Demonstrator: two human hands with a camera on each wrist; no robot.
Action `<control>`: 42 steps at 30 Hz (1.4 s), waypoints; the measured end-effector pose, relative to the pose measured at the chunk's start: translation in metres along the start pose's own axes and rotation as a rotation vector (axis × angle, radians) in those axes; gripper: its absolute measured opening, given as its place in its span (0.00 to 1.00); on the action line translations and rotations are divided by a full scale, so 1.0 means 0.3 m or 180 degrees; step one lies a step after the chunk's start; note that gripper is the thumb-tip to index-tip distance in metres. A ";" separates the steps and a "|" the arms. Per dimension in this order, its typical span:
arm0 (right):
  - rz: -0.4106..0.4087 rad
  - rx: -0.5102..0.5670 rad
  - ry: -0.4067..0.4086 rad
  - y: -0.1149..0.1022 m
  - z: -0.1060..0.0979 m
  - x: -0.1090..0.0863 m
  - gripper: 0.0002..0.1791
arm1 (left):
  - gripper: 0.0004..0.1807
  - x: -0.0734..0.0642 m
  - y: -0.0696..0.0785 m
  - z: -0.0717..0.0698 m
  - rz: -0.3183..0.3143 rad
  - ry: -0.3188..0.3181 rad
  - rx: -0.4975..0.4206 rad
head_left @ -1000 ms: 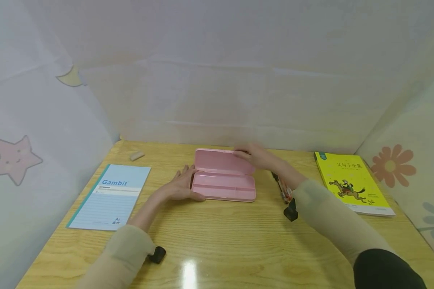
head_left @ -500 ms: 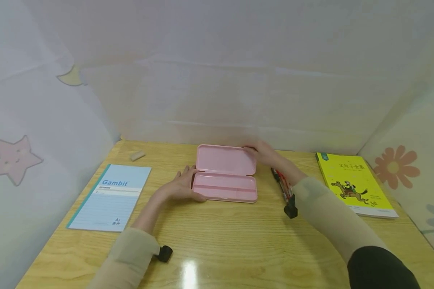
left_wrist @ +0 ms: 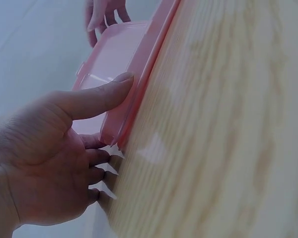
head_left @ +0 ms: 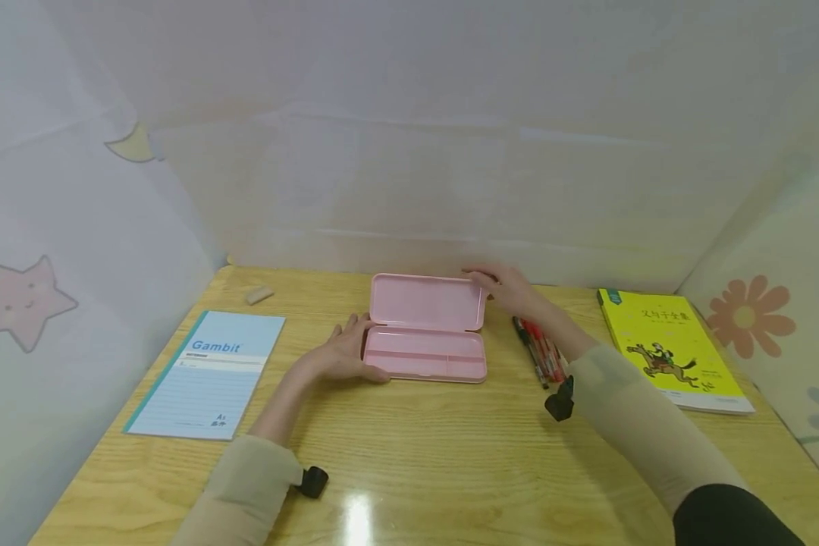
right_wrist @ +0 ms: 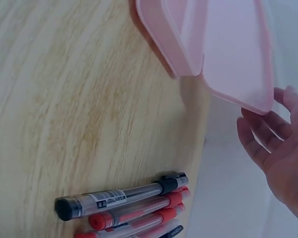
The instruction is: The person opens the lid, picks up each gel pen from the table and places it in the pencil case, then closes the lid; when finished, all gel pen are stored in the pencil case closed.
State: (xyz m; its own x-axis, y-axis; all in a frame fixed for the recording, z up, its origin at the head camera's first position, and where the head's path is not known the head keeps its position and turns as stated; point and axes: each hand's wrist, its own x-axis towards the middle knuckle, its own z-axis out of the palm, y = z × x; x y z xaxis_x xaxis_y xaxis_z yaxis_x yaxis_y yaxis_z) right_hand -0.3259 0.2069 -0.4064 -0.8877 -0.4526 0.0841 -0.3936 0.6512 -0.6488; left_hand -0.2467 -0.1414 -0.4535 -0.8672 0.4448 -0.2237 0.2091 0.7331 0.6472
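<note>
A pink pencil case lies on the table with its lid folded back. A long compartment and smaller ones show inside, with nothing in them. My left hand holds the case's left end, thumb along the front wall and index finger at the corner. The other fingertips rest close to the tabletop. At the lid's far right corner is my right hand, its fingers loosely bent, fingertips right at the lid's edge.
Several pens, black and red, lie right of the case under my right forearm. A light blue notebook is at left, with an eraser-like small block behind it. A yellow book lies at right. White cloth stands behind the table.
The lid has swung further back until it lies wide open. My right hand has moved right along with it to the lid's outer corner, fingers loosening. My left hand has stayed in place.
</note>
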 end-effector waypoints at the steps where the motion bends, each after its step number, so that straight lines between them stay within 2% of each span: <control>1: 0.0022 0.0047 0.0046 0.003 -0.007 -0.013 0.24 | 0.59 0.001 0.000 0.000 0.0009 0.0001 0.0004; 5: 0.0124 0.0176 0.0207 0.020 -0.040 -0.077 0.25 | 0.59 0.000 0.005 0.001 0.0054 -0.0002 0.0004; 11: 0.0420 0.0130 0.0380 0.057 -0.085 -0.183 0.28 | 0.58 -0.005 0.011 0.000 0.0047 0.0030 -0.0006; 16: 0.0434 0.0109 0.0485 0.098 -0.111 -0.267 0.32 | 0.58 -0.008 0.007 -0.002 0.0072 0.0071 -0.0015; 21: 0.0536 -0.0049 0.0478 0.142 -0.121 -0.340 0.38 | 0.59 -0.009 0.003 -0.001 0.0032 0.0052 -0.0044; 26: 0.0642 0.0001 0.0336 0.175 -0.114 -0.398 0.44 | 0.59 -0.018 0.006 0.001 -0.0019 0.0014 -0.0091; 31: 0.0659 0.0040 0.0235 0.197 -0.102 -0.436 0.47 | 0.59 -0.016 0.007 0.008 -0.0024 0.0002 -0.0120; 42: 0.0696 0.0052 0.0061 0.202 -0.106 -0.436 0.51 | 0.60 -0.011 0.011 0.003 -0.0097 0.0001 -0.0011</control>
State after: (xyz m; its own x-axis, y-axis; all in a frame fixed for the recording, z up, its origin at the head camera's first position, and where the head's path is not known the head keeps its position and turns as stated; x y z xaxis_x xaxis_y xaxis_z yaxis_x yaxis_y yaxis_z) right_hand -0.2413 0.3249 -0.4325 -0.9560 -0.2899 -0.0457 -0.1873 0.7226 -0.6654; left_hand -0.2428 -0.1400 -0.4513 -0.8733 0.4222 -0.2432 0.1810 0.7446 0.6425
